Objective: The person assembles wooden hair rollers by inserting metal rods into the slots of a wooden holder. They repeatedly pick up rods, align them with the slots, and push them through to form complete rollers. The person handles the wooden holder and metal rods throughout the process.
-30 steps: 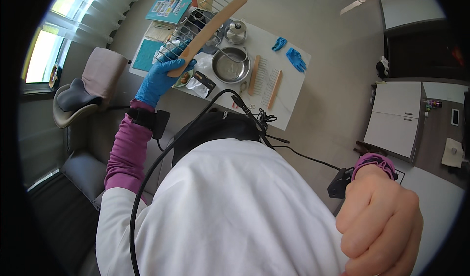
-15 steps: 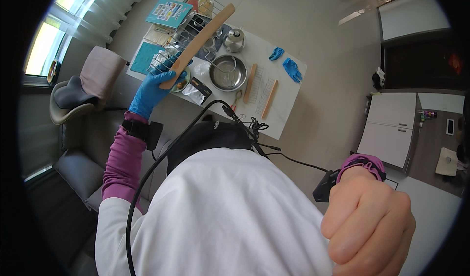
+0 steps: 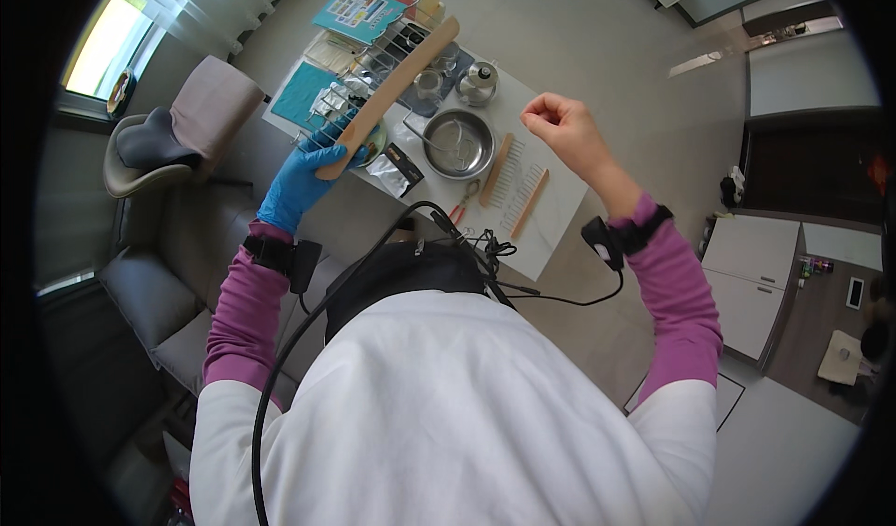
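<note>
My left hand (image 3: 313,173), in a blue glove, grips the near end of a long pale wooden bar (image 3: 397,89) with metal wire prongs along its side. The bar is raised at a slant above the table's left part. My right hand (image 3: 569,132) is bare and hangs over the table's right edge. Its fingers are curled, thumb and forefinger close together; anything between them is hidden or too small to see. Left of it on the table lie two smaller wooden bars with wire prongs, one (image 3: 501,171) beside the other (image 3: 529,203).
The white table (image 3: 546,232) also bears a steel bowl (image 3: 481,148) with a bent wire in it, a metal kettle (image 3: 478,84), red-handled pliers (image 3: 464,202), a dark box (image 3: 399,167) and a blue booklet (image 3: 359,13). A black cable (image 3: 308,325) crosses before me.
My right hand has gone from a fist close to the camera to above the table's right edge, covering where blue gloves lay. The left hand still holds the wooden bar; the view has shifted slightly.
</note>
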Motion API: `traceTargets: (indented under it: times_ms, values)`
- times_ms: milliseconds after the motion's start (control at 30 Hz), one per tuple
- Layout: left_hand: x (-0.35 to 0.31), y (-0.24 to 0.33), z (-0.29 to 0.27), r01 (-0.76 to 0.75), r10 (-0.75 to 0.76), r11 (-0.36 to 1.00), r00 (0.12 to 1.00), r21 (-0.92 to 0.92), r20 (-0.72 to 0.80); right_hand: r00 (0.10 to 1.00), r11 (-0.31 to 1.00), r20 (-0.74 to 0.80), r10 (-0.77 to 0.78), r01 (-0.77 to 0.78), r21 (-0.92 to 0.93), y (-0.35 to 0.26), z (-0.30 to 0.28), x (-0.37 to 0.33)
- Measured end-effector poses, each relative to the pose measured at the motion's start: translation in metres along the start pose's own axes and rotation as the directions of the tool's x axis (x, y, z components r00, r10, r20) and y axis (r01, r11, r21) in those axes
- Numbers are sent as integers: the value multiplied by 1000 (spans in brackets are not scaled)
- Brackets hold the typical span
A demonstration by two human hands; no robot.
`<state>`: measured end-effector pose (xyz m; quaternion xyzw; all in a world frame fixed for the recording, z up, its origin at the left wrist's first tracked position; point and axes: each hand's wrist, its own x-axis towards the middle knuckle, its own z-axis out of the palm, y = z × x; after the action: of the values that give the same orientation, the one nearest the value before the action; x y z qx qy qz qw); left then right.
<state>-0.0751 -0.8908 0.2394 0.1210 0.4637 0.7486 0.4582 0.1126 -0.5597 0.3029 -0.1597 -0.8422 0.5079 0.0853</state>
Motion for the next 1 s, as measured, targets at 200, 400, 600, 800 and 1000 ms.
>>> traceTargets:
  times_ms: [200, 400, 600, 800, 1000]
  values:
    - [-26, 1, -7, 12, -15, 999, 998, -48, -69, 991, 970, 45, 126, -114, -215, 108, 39, 59]
    - [-38, -2, -5, 21, -26, 999, 991, -41, -130, 988, 872, 36, 151, -116, -476, 149, 72, 96]
    - [-43, -3, -6, 5, -13, 999, 986, -45, -168, 977, 807, 16, 212, -165, -567, 171, 91, 110]
    - [-40, -3, -4, 5, -11, 999, 987, -34, -162, 790, 700, 298, 536, -613, 366, 160, 73, 106]
    - [-28, 7, 13, 5, -8, 999, 997, -46, -73, 785, 287, 573, 235, -619, 731, 95, 40, 70]
